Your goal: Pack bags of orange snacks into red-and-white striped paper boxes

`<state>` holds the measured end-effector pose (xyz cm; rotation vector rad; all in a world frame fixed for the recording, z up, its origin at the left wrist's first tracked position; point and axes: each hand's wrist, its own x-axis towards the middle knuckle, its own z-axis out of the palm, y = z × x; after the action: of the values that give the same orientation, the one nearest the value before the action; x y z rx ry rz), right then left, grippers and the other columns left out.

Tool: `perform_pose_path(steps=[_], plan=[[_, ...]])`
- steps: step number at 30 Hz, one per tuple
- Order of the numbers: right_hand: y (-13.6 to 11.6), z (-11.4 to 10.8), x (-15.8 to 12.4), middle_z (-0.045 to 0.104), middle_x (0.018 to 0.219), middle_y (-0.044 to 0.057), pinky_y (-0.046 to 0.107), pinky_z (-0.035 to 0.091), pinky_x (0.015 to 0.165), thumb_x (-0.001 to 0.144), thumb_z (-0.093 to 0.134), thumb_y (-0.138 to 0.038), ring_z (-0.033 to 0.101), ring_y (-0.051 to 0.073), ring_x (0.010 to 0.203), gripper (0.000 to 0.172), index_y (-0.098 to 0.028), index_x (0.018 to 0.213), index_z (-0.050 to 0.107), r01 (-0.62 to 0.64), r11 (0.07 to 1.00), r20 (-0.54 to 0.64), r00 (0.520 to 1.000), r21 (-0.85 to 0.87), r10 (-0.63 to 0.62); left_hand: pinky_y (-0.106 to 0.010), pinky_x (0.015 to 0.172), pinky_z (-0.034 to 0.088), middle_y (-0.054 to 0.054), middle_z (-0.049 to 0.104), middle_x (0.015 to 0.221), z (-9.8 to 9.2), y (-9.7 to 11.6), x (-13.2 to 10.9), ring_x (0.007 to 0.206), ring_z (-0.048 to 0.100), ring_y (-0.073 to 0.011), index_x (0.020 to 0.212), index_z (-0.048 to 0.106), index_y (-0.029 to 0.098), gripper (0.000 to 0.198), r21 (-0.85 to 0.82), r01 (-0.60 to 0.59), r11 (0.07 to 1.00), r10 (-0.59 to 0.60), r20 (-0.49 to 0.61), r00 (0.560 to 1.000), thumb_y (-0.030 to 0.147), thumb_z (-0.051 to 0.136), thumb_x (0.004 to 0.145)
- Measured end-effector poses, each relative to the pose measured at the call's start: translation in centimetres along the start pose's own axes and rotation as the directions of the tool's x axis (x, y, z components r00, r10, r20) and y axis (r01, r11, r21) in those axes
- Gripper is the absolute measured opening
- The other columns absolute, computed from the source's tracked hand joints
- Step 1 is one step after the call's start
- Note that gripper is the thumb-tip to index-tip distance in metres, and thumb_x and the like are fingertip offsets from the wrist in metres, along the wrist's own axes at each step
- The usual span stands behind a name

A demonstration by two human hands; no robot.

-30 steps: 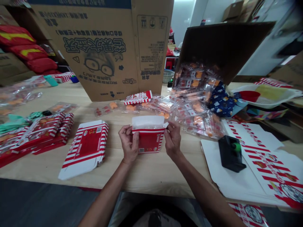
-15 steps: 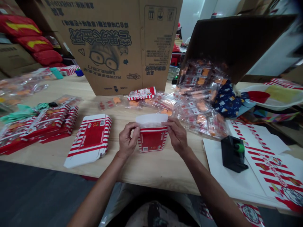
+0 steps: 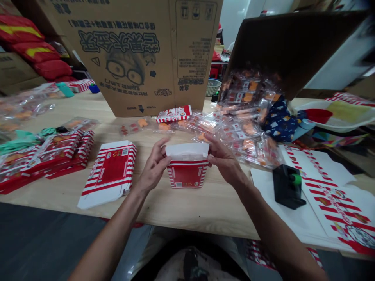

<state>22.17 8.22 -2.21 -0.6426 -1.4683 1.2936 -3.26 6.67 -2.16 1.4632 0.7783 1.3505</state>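
Box: a red-and-white striped box (image 3: 187, 173) stands upright on the table (image 3: 187, 207), near the middle, with its white inner flap (image 3: 187, 150) raised along the top.

Left hand: the left hand (image 3: 154, 168) is at the box's far left corner.

Right hand: the right hand (image 3: 224, 162) is at the right end of the white flap.

Fingers: the fingers (image 3: 159, 150) of both hands are closed on the box's upper edges, gripping it from either side.

Left of the box: a flat box (image 3: 107, 173) lies just beside it; farther left are stacked boxes (image 3: 52, 154) with packets on them.

Far side: plastic packets (image 3: 246, 132) of orange sweets spill from a tipped carton (image 3: 281, 50); an upright carton (image 3: 131, 58) stands behind a small striped box (image 3: 174, 114).

Right: a black tape dispenser (image 3: 287, 186) sits on printed sheets (image 3: 331, 199), which lie flat on the table.

Far right: a white tray (image 3: 336, 113) holds a red dish (image 3: 318, 115).

Far left: red bags (image 3: 32, 50) lie on cartons.
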Motion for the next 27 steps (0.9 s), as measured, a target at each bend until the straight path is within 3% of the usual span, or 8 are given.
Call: perform_pose_path(steps=[4, 7, 10, 13, 18, 21, 23, 27], plan=[[-0.6, -0.9, -0.2, 0.062, 0.108, 0.004, 0.028, 0.049, 0.068, 0.094, 0.060, -0.023, 0.059, 0.016, 0.086, 0.024, -0.031, 0.108, 0.078, 0.139, 0.954, 0.078, 0.989, -0.267, -0.122, -0.033, 0.086, 0.051, -0.011, 0.062, 0.120, -0.1, 0.3, 0.0, 0.112, 0.060, -0.0255, 0.095, 0.077, 0.020, 0.020, 0.006, 0.039, 0.999, -0.039, 0.099, 0.994, 0.031, 0.061, 0.091], [-1.8, -1.7, -1.0, 0.061, 0.127, 0.008, 0.037, 0.054, 0.085, 0.100, 0.052, -0.024, 0.060, 0.023, 0.112, 0.035, -0.033, 0.129, 0.068, 0.315, 0.817, 0.272, 0.941, -0.483, -0.201, -0.039, 0.093, 0.050, -0.014, 0.061, 0.133, 0.4, 0.5, -0.6, 0.123, 0.057, -0.0312, 0.097, 0.076, 0.019, 0.027, -0.117, 0.047, 0.992, -0.031, 0.134, 0.990, 0.040, 0.063, 0.086], [-3.0, -1.9, -1.6, 0.050, 0.147, 0.010, 0.040, 0.055, 0.090, 0.102, 0.049, -0.032, 0.055, 0.027, 0.126, 0.040, -0.031, 0.141, 0.056, 0.339, 0.754, 0.410, 0.906, -0.563, -0.101, -0.039, 0.097, 0.049, -0.015, 0.061, 0.135, 1.3, 0.3, -1.4, 0.126, 0.056, -0.0304, 0.100, 0.071, 0.018, 0.031, -0.095, -0.004, 0.995, 0.012, 0.085, 0.996, 0.047, 0.065, 0.087], [-3.7, -1.2, -1.4, 0.058, 0.133, 0.010, 0.042, 0.054, 0.091, 0.104, 0.046, -0.035, 0.060, 0.025, 0.113, 0.031, -0.027, 0.131, 0.057, 0.276, 0.712, 0.371, 0.928, -0.645, -0.024, -0.036, 0.093, 0.052, -0.011, 0.069, 0.121, 2.5, -0.3, -1.8, 0.112, 0.065, -0.0243, 0.101, 0.063, 0.020, 0.026, 0.050, -0.049, 0.998, 0.052, -0.065, 0.997, 0.036, 0.074, 0.084], [-4.4, 0.5, -0.6, 0.064, 0.128, 0.008, 0.037, 0.049, 0.090, 0.098, 0.053, -0.021, 0.061, 0.023, 0.109, 0.034, -0.025, 0.131, 0.055, 0.189, 0.700, 0.265, 0.964, -0.689, 0.000, -0.029, 0.078, 0.055, -0.006, 0.072, 0.103, 3.9, -1.2, -2.1, 0.089, 0.069, -0.0183, 0.116, 0.059, 0.021, 0.043, 0.150, -0.050, 0.987, 0.090, -0.274, 0.958, 0.036, 0.079, 0.082], [-5.1, 0.9, -0.4, 0.070, 0.096, 0.003, 0.030, 0.046, 0.073, 0.094, 0.054, -0.016, 0.062, 0.018, 0.084, 0.017, -0.022, 0.107, 0.063, 0.103, 0.720, 0.199, 0.979, -0.686, 0.048, -0.024, 0.065, 0.051, -0.002, 0.069, 0.089, 4.3, -1.5, -2.2, 0.074, 0.064, -0.0145, 0.115, 0.065, 0.021, 0.034, 0.192, -0.041, 0.980, 0.109, -0.353, 0.929, 0.038, 0.073, 0.087], [-5.5, 1.0, -0.4, 0.065, 0.079, 0.000, 0.027, 0.041, 0.066, 0.093, 0.052, -0.014, 0.058, 0.016, 0.072, 0.013, -0.021, 0.094, 0.063, 0.071, 0.715, 0.169, 0.983, -0.696, 0.066, -0.023, 0.062, 0.049, -0.001, 0.068, 0.086, 4.5, -1.6, -2.3, 0.070, 0.062, -0.0135, 0.112, 0.068, 0.021, 0.028, 0.204, -0.046, 0.978, 0.122, -0.377, 0.918, 0.038, 0.069, 0.090], [-5.9, 0.9, -0.4, 0.063, 0.074, -0.002, 0.025, 0.039, 0.061, 0.089, 0.053, -0.012, 0.054, 0.013, 0.067, 0.013, -0.019, 0.086, 0.063, 0.090, 0.741, 0.186, 0.981, -0.665, 0.048, -0.034, 0.083, 0.053, -0.007, 0.072, 0.102, 4.3, -1.8, -2.4, 0.095, 0.069, -0.0217, 0.107, 0.069, 0.022, 0.018, 0.120, -0.168, 0.978, 0.195, -0.277, 0.941, 0.033, 0.065, 0.094]])
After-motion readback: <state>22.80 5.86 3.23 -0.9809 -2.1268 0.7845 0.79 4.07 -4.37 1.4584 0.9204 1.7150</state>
